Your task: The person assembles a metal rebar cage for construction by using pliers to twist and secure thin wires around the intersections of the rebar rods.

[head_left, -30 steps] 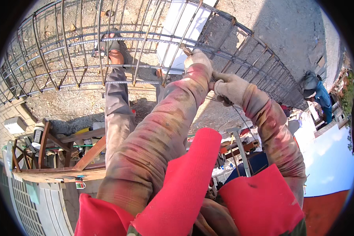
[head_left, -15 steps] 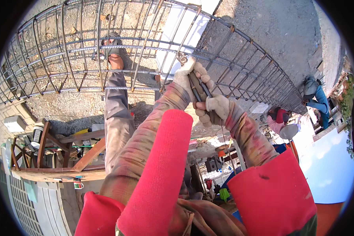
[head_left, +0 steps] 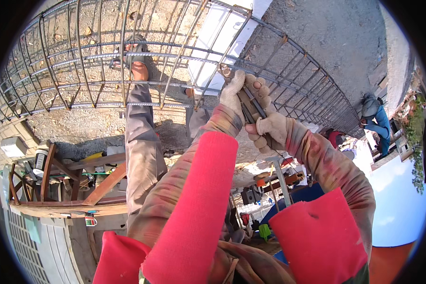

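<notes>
Both of my hands wear pale, soiled work gloves. My left hand (head_left: pixel 232 92) is wrapped round a pair of pincers (head_left: pixel 254 101) with dark handles, its fingers curling over the far side. The rounded metal jaws point up and away, close to a bar of the rebar cage (head_left: pixel 175 86). Lower and to the right, my right hand (head_left: pixel 275 128) is closed about the handle ends, thumb and fingers bent. Part of what lies in its palm is hidden.
A white board (head_left: pixel 210 40) lies beneath the cage. Wooden framing (head_left: pixel 106 187) with tools stands at left. One person in blue (head_left: pixel 378 120) works at the cage's far right end; another in red (head_left: pixel 335 138) is nearer. Loose red sleeves (head_left: pixel 194 203) hang across my arms.
Both hands and the pincers have shifted slightly right, and the right elbow has swung outward. The thin wire seen below my right hand before is less distinct now.
</notes>
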Available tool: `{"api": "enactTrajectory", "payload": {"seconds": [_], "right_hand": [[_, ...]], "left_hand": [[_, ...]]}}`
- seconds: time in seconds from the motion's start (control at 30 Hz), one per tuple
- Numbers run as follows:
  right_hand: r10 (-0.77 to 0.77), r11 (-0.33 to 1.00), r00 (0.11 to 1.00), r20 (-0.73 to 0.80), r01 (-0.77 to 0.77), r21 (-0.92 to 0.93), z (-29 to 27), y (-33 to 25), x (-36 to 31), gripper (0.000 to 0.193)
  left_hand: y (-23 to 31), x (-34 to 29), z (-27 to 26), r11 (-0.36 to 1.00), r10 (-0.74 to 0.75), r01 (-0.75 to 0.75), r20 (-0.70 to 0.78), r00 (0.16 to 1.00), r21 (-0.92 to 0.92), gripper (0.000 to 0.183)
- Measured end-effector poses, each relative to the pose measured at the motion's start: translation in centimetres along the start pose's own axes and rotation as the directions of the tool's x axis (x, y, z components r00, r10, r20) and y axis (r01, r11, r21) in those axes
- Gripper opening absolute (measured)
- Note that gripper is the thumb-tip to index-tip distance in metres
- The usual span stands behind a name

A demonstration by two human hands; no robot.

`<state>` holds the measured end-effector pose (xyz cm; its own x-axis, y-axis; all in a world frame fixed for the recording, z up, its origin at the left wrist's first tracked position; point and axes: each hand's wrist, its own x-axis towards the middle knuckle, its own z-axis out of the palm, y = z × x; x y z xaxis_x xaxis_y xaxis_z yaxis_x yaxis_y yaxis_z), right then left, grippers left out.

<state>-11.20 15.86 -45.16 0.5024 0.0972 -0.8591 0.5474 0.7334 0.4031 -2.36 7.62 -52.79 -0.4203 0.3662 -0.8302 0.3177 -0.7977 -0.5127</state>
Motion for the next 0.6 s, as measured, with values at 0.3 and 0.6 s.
{"api": "enactTrajectory", "payload": {"seconds": [0.3, 0.6], "right_hand": [[-0.809, 0.161, 0.556, -0.191, -0.104, -0.982, 1.3, -0.8, 0.9, 0.025], [0.086, 0.955, 0.978, 0.192, -0.136, 0.264, -0.6, 0.4, 0.2, 0.019]], "left_hand": [[0.3, 3.7, 2.6, 0.890, 0.277, 0.012, -0.562, 0.779, 0.456, 0.039], [0.9, 1.1, 0.8, 0.992, 0.023, -0.015, 0.066, 0.998, -0.123, 0.035]]}}
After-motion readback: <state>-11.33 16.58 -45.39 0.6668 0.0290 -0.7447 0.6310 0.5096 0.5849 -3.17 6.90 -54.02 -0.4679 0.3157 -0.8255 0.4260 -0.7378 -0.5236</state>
